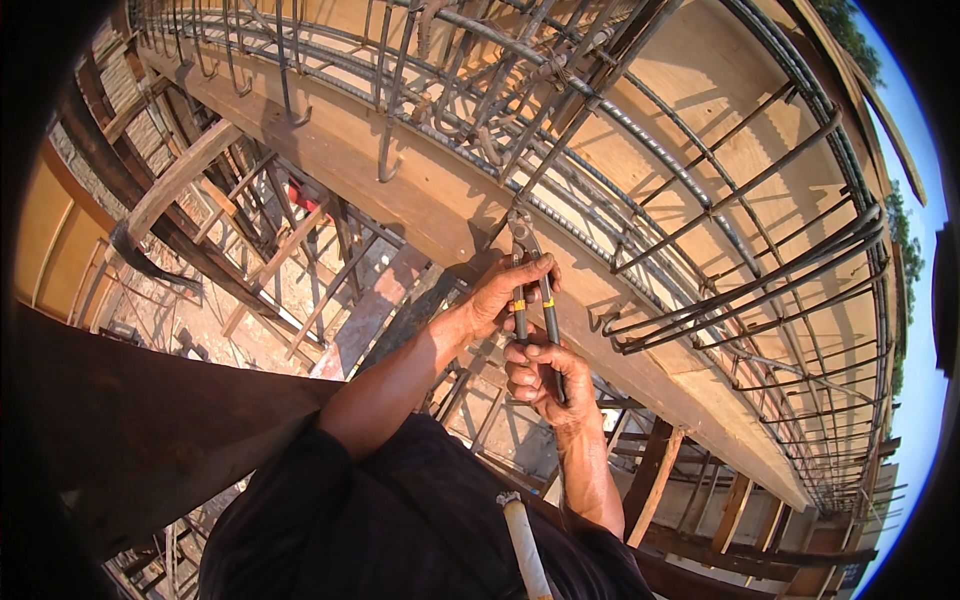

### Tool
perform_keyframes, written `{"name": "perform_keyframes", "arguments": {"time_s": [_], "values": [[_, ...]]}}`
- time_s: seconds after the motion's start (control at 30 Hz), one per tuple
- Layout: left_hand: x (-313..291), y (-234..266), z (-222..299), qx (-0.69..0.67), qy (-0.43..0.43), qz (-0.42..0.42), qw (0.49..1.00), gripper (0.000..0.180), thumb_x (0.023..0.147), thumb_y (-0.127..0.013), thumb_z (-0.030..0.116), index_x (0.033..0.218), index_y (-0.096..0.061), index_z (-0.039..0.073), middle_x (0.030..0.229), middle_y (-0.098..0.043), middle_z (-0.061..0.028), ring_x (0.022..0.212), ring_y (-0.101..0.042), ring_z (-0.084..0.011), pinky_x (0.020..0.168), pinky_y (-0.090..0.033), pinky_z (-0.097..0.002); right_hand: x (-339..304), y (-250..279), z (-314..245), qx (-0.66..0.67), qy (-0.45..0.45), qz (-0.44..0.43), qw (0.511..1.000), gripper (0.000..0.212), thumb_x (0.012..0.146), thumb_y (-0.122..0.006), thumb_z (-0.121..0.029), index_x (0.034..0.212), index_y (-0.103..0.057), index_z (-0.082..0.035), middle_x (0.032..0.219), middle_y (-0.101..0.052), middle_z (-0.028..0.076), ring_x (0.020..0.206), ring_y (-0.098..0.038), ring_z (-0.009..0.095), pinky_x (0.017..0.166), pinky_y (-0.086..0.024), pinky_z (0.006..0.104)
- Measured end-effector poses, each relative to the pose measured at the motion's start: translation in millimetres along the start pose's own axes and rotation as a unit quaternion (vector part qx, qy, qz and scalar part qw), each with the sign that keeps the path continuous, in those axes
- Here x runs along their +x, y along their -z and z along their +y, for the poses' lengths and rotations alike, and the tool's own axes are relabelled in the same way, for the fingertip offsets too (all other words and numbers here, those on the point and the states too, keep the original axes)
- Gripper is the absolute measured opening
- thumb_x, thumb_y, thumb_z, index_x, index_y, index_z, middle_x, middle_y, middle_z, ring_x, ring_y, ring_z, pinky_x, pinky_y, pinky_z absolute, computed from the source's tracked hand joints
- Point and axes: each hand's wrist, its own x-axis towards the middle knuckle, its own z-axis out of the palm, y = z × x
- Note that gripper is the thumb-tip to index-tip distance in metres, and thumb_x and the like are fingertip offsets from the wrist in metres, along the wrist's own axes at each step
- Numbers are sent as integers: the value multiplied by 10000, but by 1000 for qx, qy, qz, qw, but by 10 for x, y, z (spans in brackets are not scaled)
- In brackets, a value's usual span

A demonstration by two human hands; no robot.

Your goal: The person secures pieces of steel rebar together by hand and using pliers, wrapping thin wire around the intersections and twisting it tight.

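Observation:
A pair of end-cutting pincers [521, 235] with dark handles and yellow bands is in the middle of the view. Its jaws point away from me, against the steel bars at the inner edge of a wooden form board [432, 205]. My left hand [490, 297] is closed around the upper part of the handles, its index finger lying across them. Lower down, my right hand [558, 382] grips the handle ends, fingers curled. Whether a tie wire sits in the jaws is too small to tell. Ribbed rebar [640, 135] runs just beyond the tool.
Hooked stirrups [388, 150] and bundled bars [770, 285] project from the rebar cage. Plywood panels [740, 60] back it. Timber props [185, 180] stand far below at left. A dark brown beam [170, 420] lies beside my left arm. A cigarette [522, 545] shows at the lower edge.

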Motion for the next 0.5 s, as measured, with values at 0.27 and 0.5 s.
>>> {"name": "perform_keyframes", "arguments": {"time_s": [0.27,0.5], "values": [[-5,-82,65,-128,68,-43,988,386,954,-635,560,850,-615,189,769,-613,50,590,-422,-24,517,-342,-174,-23,-133,1,87,-28,-20,996,419,896,-566,-102,1294,-517,19,840,-464,26,643,-412,103,487,-333,228],[-56,-256,237,-66,84,18,994,390,971,-604,500,741,-484,209,660,-511,63,476,-307,-10,376,-200,-184,-15,-141,46,95,-29,-8,995,417,897,-573,-110,1298,-527,-4,830,-452,17,617,-386,96,484,-324,230]]}}
